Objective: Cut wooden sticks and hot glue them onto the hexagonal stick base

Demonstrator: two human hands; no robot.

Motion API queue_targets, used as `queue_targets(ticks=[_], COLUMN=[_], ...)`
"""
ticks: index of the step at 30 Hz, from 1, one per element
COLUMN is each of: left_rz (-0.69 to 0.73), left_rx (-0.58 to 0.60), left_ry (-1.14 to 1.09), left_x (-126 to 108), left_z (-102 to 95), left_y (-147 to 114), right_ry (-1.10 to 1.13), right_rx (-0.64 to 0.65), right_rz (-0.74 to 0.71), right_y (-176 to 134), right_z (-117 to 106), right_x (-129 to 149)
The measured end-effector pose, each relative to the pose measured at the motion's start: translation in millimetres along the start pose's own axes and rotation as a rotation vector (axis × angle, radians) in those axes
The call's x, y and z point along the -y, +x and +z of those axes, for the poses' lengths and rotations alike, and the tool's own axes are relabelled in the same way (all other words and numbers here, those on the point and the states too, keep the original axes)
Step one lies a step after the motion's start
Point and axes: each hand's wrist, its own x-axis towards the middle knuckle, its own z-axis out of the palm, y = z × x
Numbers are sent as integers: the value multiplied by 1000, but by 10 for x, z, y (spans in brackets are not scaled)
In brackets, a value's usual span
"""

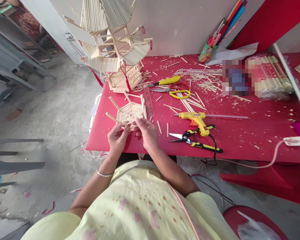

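Observation:
A hexagonal wooden-stick base (131,112) with several upright stick posts lies near the table's left front edge. My left hand (117,137) pinches its near edge beside a near post. On the same edge, a little to the right, my right hand (147,131) closes with thumb and fingers. Whether a separate small stick is between the fingertips is hidden. Behind the base stands a tiered stick pagoda (112,50) with red tassels. To the right lie a yellow glue gun (193,117) with a glue stick in it and yellow-black snips (190,137).
Yellow-and-red scissors (177,92), a yellow utility knife (167,80) and a clear ruler (148,101) lie behind. Loose sticks (207,80) litter the red table (240,140). A pen holder (208,50) stands by the wall. A white power strip (296,141) sits at right.

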Motion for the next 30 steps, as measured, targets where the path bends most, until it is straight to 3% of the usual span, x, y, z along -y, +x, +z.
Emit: queue_targets(ticks=[10,13,16,17,20,25,30], left_rz=[-28,-5,55,72,88,65,10], left_rx=[-27,-24,-43,-55,-60,4,195], left_ry=[-62,-52,27,68,161,168,123], left_x=[25,1,-21,-19,22,111,48], left_z=[-1,-32,-95,-118,-175,-191,-159], left_y=[-26,-51,-83,-90,-87,-31,-60], right_ry=[-151,-508,-1190,-1411,-1861,-2057,-2035], right_rx=[132,139,-139,-234,-344,-295,-223], right_rz=[89,-7,-289,-325,-246,-126,-102], right_y=[-294,-417,-450,-437,-352,-210,-127], right_z=[-216,-412,-615,-663,-717,-645,-722], right_x=[159,297,506,574,719,772,821])
